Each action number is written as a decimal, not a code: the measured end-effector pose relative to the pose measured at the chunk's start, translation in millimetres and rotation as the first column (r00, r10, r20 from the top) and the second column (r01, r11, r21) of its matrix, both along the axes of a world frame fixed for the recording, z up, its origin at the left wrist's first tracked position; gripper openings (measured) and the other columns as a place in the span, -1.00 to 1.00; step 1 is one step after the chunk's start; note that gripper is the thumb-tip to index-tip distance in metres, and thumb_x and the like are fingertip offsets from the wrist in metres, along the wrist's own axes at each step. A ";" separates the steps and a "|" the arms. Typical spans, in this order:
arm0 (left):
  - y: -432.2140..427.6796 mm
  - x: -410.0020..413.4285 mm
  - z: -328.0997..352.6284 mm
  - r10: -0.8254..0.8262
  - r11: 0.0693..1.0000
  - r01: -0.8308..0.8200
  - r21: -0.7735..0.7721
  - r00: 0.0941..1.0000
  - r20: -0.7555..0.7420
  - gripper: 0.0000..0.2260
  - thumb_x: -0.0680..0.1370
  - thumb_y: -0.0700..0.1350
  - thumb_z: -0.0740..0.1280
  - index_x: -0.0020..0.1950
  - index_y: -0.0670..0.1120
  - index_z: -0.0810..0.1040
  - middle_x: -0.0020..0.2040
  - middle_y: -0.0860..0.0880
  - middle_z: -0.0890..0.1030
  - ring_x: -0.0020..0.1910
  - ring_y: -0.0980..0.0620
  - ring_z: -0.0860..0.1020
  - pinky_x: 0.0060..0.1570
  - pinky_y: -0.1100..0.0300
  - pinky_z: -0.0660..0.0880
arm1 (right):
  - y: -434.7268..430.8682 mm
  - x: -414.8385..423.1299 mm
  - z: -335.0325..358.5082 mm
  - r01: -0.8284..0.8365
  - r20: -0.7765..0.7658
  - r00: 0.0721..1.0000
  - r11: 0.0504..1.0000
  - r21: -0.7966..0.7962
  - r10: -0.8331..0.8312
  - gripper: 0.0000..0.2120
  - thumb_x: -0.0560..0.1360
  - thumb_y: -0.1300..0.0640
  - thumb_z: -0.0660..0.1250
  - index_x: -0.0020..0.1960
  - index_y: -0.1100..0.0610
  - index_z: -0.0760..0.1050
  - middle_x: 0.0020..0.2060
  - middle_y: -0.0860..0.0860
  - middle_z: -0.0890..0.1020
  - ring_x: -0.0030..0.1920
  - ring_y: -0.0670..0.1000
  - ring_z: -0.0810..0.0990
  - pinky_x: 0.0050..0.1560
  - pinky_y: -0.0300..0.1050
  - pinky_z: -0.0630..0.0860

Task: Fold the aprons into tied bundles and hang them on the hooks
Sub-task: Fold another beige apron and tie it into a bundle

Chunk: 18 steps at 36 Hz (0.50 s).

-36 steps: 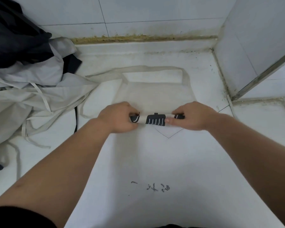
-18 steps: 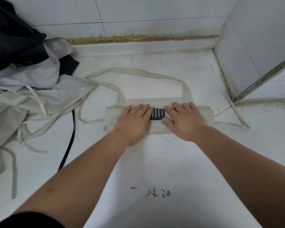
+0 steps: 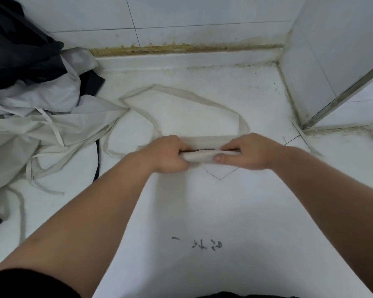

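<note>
Left hand (image 3: pixel 166 153): clenched around the left end of the rolled apron (image 3: pixel 200 155), knuckles up, fingers curled under it; the thumb is hidden.
Right hand (image 3: pixel 246 150): grasping the right end of the same roll, fingers laid over the top and the thumb (image 3: pixel 219 158) pressed on the near side.
Rolled apron: a pale beige roll lying crosswise on the counter (image 3: pixel 213 211), held between the two hands. A thin dark line of print shows along its top fold. A flat band of the same cloth lies just behind it, touching it.
Neck strap (image 3: pixel 242 123): runs out from behind the roll in a wide loop toward the back wall (image 3: pixel 202 16) and lies flat on the counter.
Left tie (image 3: pixel 108 145): curls out beside the left wrist.
Right tie (image 3: pixel 308 143): a thin strip running off past the right wrist toward the corner.
Counter: white, with a pencilled V (image 3: pixel 220 175) just in front of the roll and dark handwritten marks (image 3: pixel 202 244) nearer the person.
Pile of aprons (image 3: pixel 41 130): crumpled pale cloth with loose ties, at the left, near the neck strap's far end.
Dark cloth (image 3: pixel 15 50): heaped on the back of the pile.
Black strap (image 3: pixel 97 160): comes out from under the pile's edge.
Back wall: white tiles with a yellow-brown grimy seam (image 3: pixel 181 48) along the foot.
Right wall (image 3: pixel 332 50): white, crossed by a slanting metal strip (image 3: pixel 342 93).
</note>
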<state>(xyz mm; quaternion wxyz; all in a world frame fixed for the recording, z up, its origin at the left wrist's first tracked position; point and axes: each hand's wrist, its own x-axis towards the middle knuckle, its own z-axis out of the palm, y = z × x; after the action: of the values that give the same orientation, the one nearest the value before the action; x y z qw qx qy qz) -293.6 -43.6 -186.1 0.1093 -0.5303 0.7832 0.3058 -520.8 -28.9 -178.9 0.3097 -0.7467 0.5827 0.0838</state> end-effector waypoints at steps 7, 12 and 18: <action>-23.7 4.6 11.9 0.070 0.995 -0.076 0.067 0.994 0.082 -0.45 0.50 0.35 0.17 0.13 -0.08 0.56 0.03 -0.07 0.60 0.05 -0.09 0.55 0.00 0.09 0.43 | -21.4 -2.4 8.3 0.082 -0.255 0.964 0.997 0.008 -0.078 -0.35 0.37 -0.52 0.02 -0.12 0.04 0.50 -0.21 -0.06 0.51 -0.10 0.03 0.48 -0.12 -0.08 0.37; -11.1 -5.5 -9.2 -0.085 0.922 0.226 -0.315 0.911 0.403 -0.53 0.65 0.10 0.05 0.53 -0.02 0.14 0.47 -0.10 0.31 0.42 -0.11 0.30 0.31 0.00 0.24 | -19.8 7.4 -12.4 -0.083 -0.486 0.873 0.969 -0.233 -0.042 -0.53 0.59 -0.25 -0.08 0.27 0.00 0.36 0.09 0.03 0.53 0.15 0.11 0.44 0.34 0.11 0.17; 40.2 -26.1 -44.7 -0.075 0.960 0.106 -0.258 0.989 0.127 -0.47 0.66 0.06 -0.08 0.58 -0.02 -0.19 0.58 0.03 -0.20 0.55 0.06 -0.21 0.47 0.01 -0.29 | 15.8 27.7 -42.8 -0.162 -0.357 0.931 0.958 -0.236 0.069 -0.22 0.41 -0.28 -0.47 0.54 -0.02 -0.02 0.51 -0.01 0.10 0.48 0.13 0.06 0.47 0.12 -0.26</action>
<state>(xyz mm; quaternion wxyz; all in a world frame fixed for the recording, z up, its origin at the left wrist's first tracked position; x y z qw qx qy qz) -319.7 -3.4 -230.8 0.0969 -0.5206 0.8326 0.1621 -493.1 -13.2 -221.6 0.0961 -0.7878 0.5885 0.1543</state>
